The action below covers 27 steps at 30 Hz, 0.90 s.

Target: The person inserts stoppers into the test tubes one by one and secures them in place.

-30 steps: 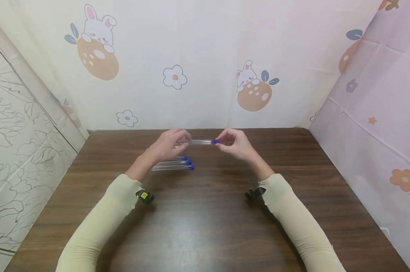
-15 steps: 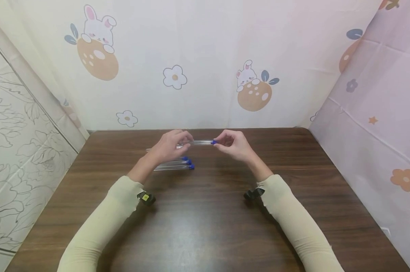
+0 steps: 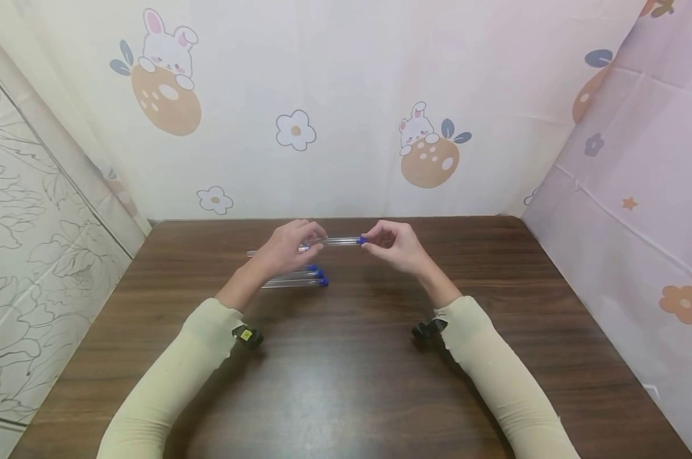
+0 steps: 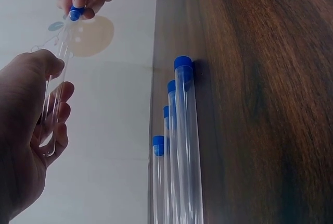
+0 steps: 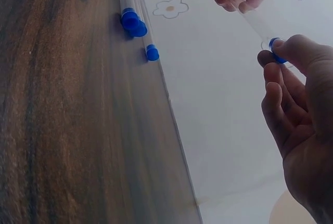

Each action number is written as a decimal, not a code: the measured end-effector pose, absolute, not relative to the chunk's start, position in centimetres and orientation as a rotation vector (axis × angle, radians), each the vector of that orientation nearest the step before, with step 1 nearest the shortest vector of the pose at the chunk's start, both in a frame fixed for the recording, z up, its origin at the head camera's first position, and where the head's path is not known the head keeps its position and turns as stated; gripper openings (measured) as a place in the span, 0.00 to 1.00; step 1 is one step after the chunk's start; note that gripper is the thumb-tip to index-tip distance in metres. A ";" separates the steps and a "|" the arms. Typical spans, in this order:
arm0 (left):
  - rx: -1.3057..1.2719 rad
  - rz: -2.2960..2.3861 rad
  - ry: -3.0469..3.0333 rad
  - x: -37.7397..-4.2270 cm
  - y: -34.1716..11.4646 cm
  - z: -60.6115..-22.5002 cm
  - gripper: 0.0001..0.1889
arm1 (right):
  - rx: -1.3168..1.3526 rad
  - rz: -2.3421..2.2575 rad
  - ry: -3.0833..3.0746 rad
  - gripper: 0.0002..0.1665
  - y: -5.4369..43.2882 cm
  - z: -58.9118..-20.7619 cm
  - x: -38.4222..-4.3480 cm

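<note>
My left hand (image 3: pixel 288 247) grips a clear test tube (image 3: pixel 341 241) above the far part of the table, its thumb on one side and curled fingers on the other. The tube's rounded end lies near the palm in the left wrist view. At its other end, my right hand (image 3: pixel 396 247) pinches a blue cap (image 4: pixel 77 12) between thumb and index finger. The cap is at the tube's mouth; how deep it sits I cannot tell. Several capped test tubes (image 4: pixel 187 130) lie side by side on the table, partly hidden by my left hand and forearm in the head view.
The brown wooden table (image 3: pixel 346 357) ends at a patterned curtain (image 3: pixel 346 159) just beyond my hands. A second curtain (image 3: pixel 638 242) hangs along the right side. A white panel with flower drawings (image 3: pixel 30 242) stands at the left.
Both hands shift very slightly toward me with the tube and cap. The left hand also moves a little right, showing more of a lying tube's end. The grips look the same.
</note>
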<state>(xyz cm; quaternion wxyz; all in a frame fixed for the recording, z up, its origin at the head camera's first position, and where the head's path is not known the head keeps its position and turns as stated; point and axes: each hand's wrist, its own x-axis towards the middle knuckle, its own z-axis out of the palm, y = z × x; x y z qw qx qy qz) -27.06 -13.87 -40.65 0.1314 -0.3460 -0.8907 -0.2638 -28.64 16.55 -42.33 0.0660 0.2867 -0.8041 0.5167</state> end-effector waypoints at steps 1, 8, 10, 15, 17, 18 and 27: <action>-1.007 -0.767 -2.582 -27.1 -13.9 -40.7 0.10 | 0.865 1.561 -2.421 0.08 16.6 -42.4 -28.6; -0.987 -0.797 -2.589 -27.1 -14.0 -40.6 0.10 | 0.874 1.553 -2.422 0.10 16.6 -42.2 -28.7; -0.980 -0.798 -2.598 -27.1 -14.1 -40.5 0.10 | 0.875 1.546 -2.437 0.11 16.7 -42.2 -28.8; -0.971 -0.795 -2.613 -26.9 -14.3 -40.4 0.10 | 0.887 1.551 -2.459 0.12 16.8 -42.0 -28.8; -0.968 -0.791 -2.616 -26.9 -14.3 -40.4 0.10 | 0.895 1.559 -2.461 0.12 16.8 -41.9 -28.8; -0.966 -0.788 -2.618 -26.9 -14.4 -40.4 0.10 | 0.896 1.560 -2.464 0.12 16.8 -41.9 -28.8; -1.006 -0.766 -2.593 -26.8 -14.6 -40.4 0.10 | 0.847 1.595 -2.492 0.11 16.9 -41.8 -28.9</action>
